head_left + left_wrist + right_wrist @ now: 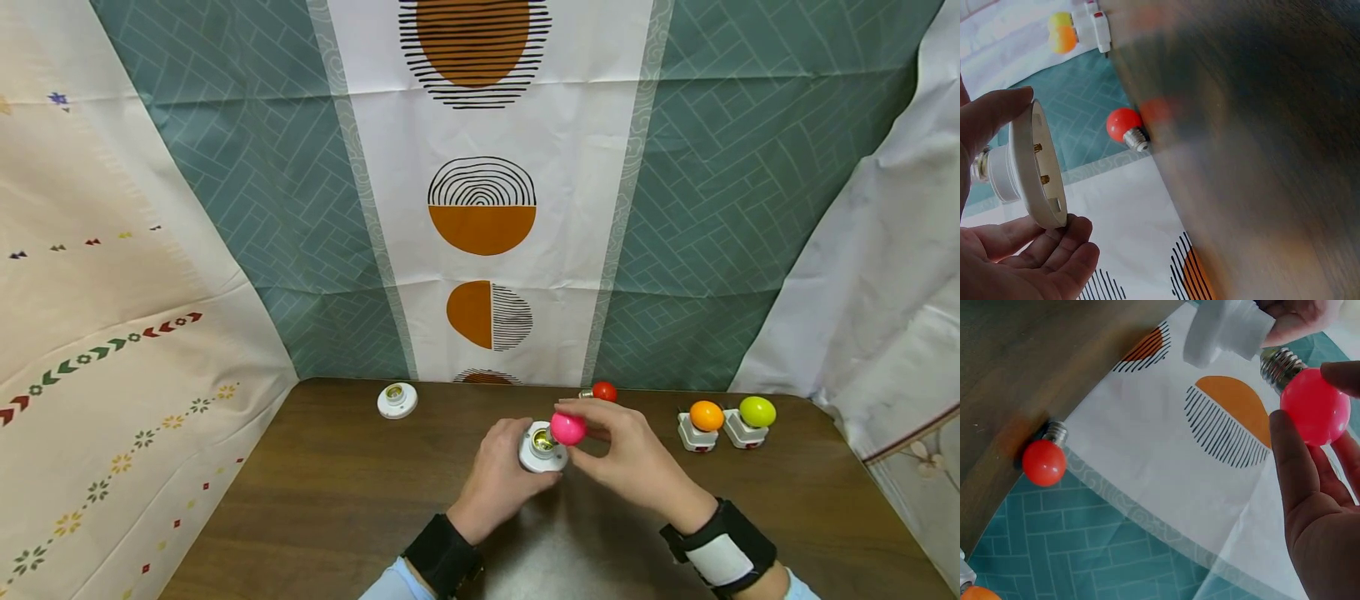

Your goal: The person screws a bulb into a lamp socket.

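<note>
One pink bulb point(567, 430), metal base point(1280, 367) tilted toward the mouth of a white socket point(534, 460); contact unclear. Right grip point(628, 450) pinches the bulb, opened to its width; left grip point(497, 468) holds the socket by its rim. Red bulb point(604, 392) beyond, at the table's point(322, 492) far edge.

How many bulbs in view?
4. Pink bulb in the right hand; red bulb lying at the table's far edge; orange bulb and lime bulb side by side, far right. Any behind the hands wouldn't show.
</note>
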The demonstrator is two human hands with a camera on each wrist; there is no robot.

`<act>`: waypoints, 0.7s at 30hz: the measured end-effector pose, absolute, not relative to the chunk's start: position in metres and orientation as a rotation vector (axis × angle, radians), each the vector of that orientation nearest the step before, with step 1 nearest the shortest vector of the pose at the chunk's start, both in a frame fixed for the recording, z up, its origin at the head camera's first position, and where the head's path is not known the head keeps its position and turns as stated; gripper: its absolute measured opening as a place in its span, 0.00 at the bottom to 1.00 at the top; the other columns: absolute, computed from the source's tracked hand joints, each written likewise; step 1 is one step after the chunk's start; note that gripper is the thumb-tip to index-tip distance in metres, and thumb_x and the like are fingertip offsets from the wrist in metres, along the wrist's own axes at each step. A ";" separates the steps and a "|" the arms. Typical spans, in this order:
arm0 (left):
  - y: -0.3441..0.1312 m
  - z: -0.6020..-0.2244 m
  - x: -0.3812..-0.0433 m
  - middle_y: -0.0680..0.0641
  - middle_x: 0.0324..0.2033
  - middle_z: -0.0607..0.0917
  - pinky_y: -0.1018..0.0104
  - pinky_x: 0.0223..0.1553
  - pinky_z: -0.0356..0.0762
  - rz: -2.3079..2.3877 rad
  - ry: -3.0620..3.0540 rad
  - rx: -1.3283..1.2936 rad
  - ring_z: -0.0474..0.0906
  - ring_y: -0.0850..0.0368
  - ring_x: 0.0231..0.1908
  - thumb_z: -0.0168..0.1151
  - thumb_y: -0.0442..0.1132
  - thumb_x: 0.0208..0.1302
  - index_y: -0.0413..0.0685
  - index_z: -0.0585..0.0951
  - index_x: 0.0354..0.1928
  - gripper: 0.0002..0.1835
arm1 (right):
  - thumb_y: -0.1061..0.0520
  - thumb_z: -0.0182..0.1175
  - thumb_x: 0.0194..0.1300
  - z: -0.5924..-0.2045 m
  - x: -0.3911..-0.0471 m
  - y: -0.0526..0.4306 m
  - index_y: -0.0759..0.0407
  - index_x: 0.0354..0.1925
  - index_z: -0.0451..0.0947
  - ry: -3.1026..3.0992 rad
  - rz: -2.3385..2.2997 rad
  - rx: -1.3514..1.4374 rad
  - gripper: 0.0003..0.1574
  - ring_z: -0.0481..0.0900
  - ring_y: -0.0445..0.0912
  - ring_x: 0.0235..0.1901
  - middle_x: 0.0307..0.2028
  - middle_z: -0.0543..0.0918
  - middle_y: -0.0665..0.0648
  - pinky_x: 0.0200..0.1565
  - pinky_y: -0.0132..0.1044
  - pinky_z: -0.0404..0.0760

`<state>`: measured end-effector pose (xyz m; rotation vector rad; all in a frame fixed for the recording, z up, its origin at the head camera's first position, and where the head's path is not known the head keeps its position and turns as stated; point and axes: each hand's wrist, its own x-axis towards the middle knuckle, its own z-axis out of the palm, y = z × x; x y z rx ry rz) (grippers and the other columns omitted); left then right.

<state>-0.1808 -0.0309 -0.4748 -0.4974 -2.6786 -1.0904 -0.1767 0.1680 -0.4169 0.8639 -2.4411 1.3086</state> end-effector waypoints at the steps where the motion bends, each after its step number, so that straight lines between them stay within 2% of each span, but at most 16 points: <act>1: -0.031 -0.475 -0.181 0.57 0.44 0.73 0.71 0.41 0.69 -1.084 -2.676 -0.506 0.68 0.64 0.41 0.74 0.55 0.40 0.48 0.74 0.53 0.37 | 0.66 0.71 0.44 -0.418 -0.177 0.168 0.42 0.54 0.74 -2.447 1.311 0.869 0.38 0.73 0.38 0.49 0.52 0.75 0.40 0.44 0.32 0.74; 8: -0.029 -0.474 -0.180 0.57 0.43 0.73 0.71 0.40 0.69 -1.073 -2.692 -0.519 0.67 0.64 0.41 0.74 0.55 0.40 0.49 0.75 0.53 0.36 | 0.64 0.71 0.45 -0.420 -0.178 0.164 0.44 0.54 0.72 -2.500 1.334 0.894 0.38 0.76 0.38 0.45 0.50 0.76 0.43 0.42 0.33 0.75; 12: -0.028 -0.473 -0.179 0.56 0.44 0.74 0.70 0.40 0.70 -1.092 -2.709 -0.525 0.67 0.63 0.41 0.74 0.53 0.41 0.50 0.74 0.54 0.36 | 0.64 0.71 0.45 -0.420 -0.179 0.162 0.48 0.52 0.72 -2.504 1.332 0.912 0.35 0.77 0.38 0.42 0.47 0.76 0.44 0.42 0.34 0.75; 21: -0.026 -0.473 -0.177 0.58 0.45 0.73 0.71 0.40 0.70 -1.095 -2.687 -0.557 0.67 0.64 0.42 0.74 0.51 0.40 0.52 0.74 0.55 0.36 | 0.64 0.69 0.47 -0.422 -0.179 0.162 0.49 0.53 0.75 -2.450 1.318 0.975 0.33 0.74 0.39 0.49 0.52 0.76 0.44 0.44 0.34 0.74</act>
